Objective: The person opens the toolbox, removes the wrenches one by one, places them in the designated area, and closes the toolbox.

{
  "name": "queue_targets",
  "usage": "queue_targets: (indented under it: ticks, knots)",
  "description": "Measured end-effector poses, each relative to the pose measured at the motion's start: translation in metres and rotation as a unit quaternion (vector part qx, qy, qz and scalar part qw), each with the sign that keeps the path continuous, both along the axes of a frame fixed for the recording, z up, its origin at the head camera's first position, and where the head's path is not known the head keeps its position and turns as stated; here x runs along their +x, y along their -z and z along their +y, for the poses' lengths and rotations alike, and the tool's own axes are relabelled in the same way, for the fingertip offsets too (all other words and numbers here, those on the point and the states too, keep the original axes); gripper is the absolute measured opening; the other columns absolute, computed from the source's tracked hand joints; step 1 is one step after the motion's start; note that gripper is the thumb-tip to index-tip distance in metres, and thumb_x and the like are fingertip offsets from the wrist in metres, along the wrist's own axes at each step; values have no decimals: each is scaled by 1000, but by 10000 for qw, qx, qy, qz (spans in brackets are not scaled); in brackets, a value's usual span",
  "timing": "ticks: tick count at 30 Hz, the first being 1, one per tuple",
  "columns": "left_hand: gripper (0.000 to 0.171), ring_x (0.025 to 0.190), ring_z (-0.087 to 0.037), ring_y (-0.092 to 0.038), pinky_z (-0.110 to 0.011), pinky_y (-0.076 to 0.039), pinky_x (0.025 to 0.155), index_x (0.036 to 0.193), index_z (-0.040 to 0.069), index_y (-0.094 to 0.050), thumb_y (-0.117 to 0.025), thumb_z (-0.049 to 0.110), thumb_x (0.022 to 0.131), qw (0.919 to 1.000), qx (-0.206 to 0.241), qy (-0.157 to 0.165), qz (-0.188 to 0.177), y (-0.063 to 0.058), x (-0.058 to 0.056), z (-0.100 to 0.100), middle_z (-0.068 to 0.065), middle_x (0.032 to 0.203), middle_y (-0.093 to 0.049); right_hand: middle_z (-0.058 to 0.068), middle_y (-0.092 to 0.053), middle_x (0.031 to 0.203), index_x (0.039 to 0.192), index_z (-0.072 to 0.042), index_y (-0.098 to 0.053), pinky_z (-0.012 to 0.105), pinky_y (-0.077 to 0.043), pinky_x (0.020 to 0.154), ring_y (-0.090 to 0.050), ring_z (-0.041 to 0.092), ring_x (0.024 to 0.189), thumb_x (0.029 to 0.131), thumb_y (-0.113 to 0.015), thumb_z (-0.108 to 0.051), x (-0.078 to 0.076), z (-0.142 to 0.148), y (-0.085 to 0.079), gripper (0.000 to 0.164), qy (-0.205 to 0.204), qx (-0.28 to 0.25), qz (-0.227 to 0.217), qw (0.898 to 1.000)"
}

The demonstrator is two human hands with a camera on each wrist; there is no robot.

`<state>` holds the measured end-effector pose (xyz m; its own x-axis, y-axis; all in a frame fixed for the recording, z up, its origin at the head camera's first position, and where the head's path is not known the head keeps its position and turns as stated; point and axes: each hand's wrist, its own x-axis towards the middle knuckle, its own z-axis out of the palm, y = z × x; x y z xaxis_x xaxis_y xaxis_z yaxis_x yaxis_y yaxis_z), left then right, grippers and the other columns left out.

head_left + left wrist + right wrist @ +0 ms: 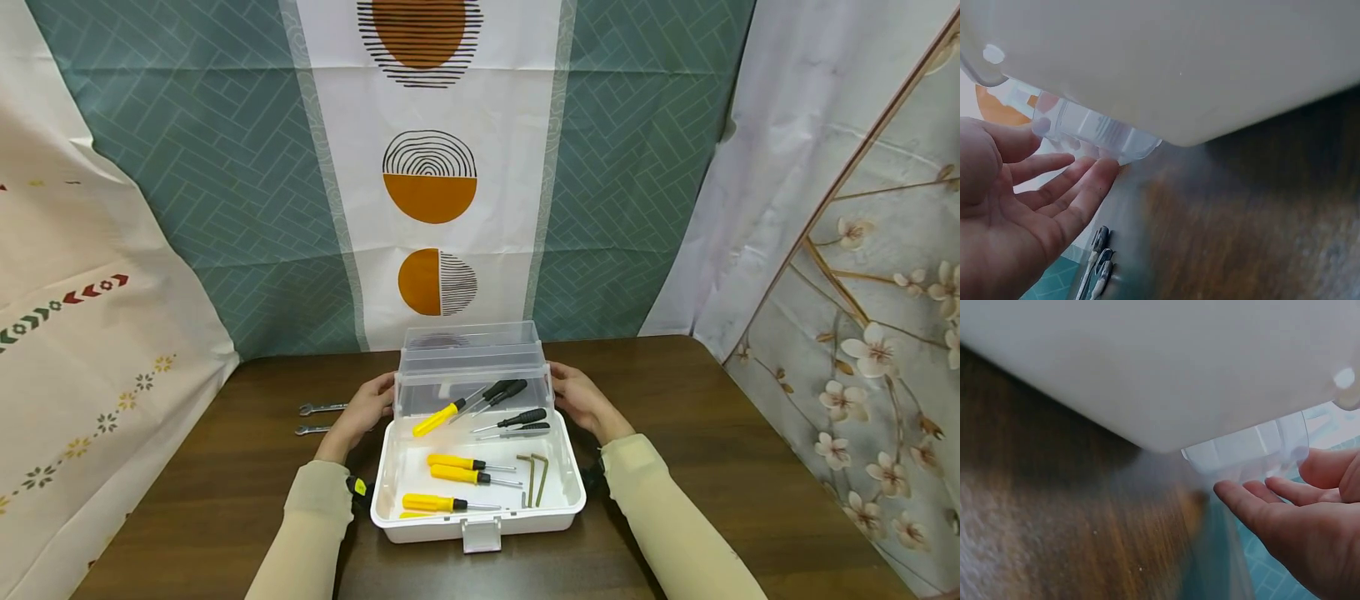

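Observation:
A white toolbox (420,531) stands on the table, its clear lid (472,360) tipped back on the far side. My left hand (369,407) holds the lid's left edge. In the left wrist view its thumb (1019,142) lies at the near edge, fingers behind. At the right edge, my right hand (587,402) pinches the lid likewise, its thumb (1325,467) on the rim. Inside the box lie several yellow-handled screwdrivers (429,502), black-handled screwdrivers (525,418) and brass-coloured hex keys (543,479). Some black handles overlap the lid in the head view.
Metal wrenches (322,408) lie on the brown table (720,467) left of the box. A white latch (482,536) hangs from the box's front. Patterned curtain cloth (637,167) rises behind the table and along both sides.

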<state>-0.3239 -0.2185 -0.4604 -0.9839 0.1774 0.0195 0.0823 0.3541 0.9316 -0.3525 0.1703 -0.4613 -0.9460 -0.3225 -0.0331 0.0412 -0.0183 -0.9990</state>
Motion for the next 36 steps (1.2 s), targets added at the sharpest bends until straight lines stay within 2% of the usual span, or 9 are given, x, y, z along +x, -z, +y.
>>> queue_targets:
  ticks: [3, 7, 15, 19, 22, 26, 29, 33, 36]
  knots:
    - [51, 130, -43, -57, -52, -51, 106, 155, -8, -38, -46, 17, 112, 10000, 15, -4, 87, -1, 1, 0, -31, 148, -50, 28, -39, 154, 157, 12, -27, 30, -49, 97, -55, 15, 116, 110, -37, -2, 0, -2, 0, 50, 33, -112, 43, 9999]
    - [52, 126, -42, -59, -51, -53, 104, 156, -5, -39, -49, 18, 111, 9997, -33, -178, 143, -4, 1, 0, -29, 146, -52, 28, -38, 154, 158, 11, -27, 26, -50, 95, -56, 14, 116, 110, -37, 0, 0, -2, -2, 51, 119, -230, 170, 9995]
    - [51, 134, -42, -52, -57, -45, 111, 157, 1, -41, -52, 16, 109, 9989, -24, -315, 357, -13, 5, 0, -25, 151, -49, 28, -36, 157, 159, 9, -28, 22, -50, 94, -56, 11, 116, 103, -41, 8, 1, -2, -4, 57, 269, -539, 543, 9967]
    - [51, 135, -41, -52, -56, -45, 111, 156, 2, -43, -54, 13, 107, 9980, 9, -353, 520, -18, 6, -2, -23, 151, -51, 25, -36, 159, 159, 8, -29, 21, -49, 95, -54, 13, 123, 99, -43, 14, 1, -4, -7, 61, 439, -650, 642, 9948]
    - [50, 135, -40, -52, -56, -47, 109, 155, 2, -44, -54, 11, 107, 9974, 134, -384, 593, -22, 7, -3, -23, 150, -51, 24, -38, 159, 158, 7, -32, 20, -50, 95, -51, 20, 133, 99, -43, 15, 3, -6, -12, 61, 643, -711, 688, 9930]
    - [49, 135, -39, -52, -51, -50, 107, 154, 1, -45, -54, 11, 107, 9968, 277, -395, 643, -27, 7, -2, -24, 150, -51, 26, -40, 158, 156, 9, -35, 18, -50, 93, -44, 33, 143, 100, -41, 15, 7, -8, -19, 57, 856, -724, 875, 9898]
    - [48, 133, -37, -54, -42, -53, 103, 153, -1, -45, -54, 10, 107, 9962, 339, -403, 698, -30, 7, -3, -24, 150, -52, 27, -41, 157, 155, 10, -37, 17, -50, 92, -42, 37, 144, 100, -41, 16, 9, -9, -23, 55, 933, -726, 1009, 9878]
    - [45, 129, -35, -58, -30, -55, 98, 151, -2, -47, -55, 9, 108, 9946, 554, -455, 753, -33, 8, -4, -24, 147, -52, 28, -44, 154, 153, 10, -40, 18, -52, 89, -51, 29, 137, 98, -43, 18, 12, -10, -26, 55, 1017, -803, 1156, 9848]
    - [44, 124, -33, -61, -28, -57, 96, 149, -2, -49, -57, 10, 107, 9930, 683, -540, 802, -36, 11, -4, -23, 145, -53, 30, -46, 152, 150, 11, -42, 19, -52, 89, -59, 17, 126, 96, -46, 20, 14, -10, -28, 55, 1083, -838, 1342, 9814]
